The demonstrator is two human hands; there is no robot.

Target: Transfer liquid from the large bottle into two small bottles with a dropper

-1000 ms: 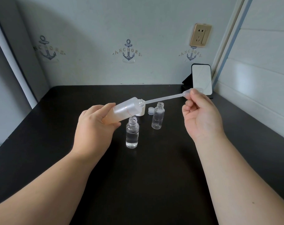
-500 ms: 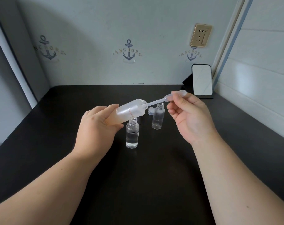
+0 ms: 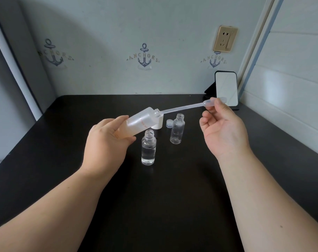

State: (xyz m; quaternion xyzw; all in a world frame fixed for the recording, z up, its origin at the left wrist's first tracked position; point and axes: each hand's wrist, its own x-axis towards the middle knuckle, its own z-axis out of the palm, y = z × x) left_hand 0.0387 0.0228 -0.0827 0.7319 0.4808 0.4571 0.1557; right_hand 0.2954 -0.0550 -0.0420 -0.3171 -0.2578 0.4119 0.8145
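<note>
My left hand (image 3: 107, 144) grips the frosted large bottle (image 3: 141, 122), tilted with its open neck pointing up and to the right. My right hand (image 3: 221, 130) pinches the bulb of a clear plastic dropper (image 3: 187, 107); the dropper's tip sits at the bottle's mouth. Under the large bottle a small clear bottle (image 3: 148, 149) stands upright, mostly full of clear liquid and uncapped. A second small bottle (image 3: 176, 129) stands to its right, uncapped; it looks empty.
A white cap (image 3: 159, 124) and a small clear cap (image 3: 169, 123) lie behind the small bottles on the black table (image 3: 154, 206). A phone (image 3: 226, 88) leans on a stand at the back right corner. Walls close in on three sides.
The dropper went deep into the large bottle half a second ago; my right hand has since pulled it back out to the right, so only its tip is at the mouth.
</note>
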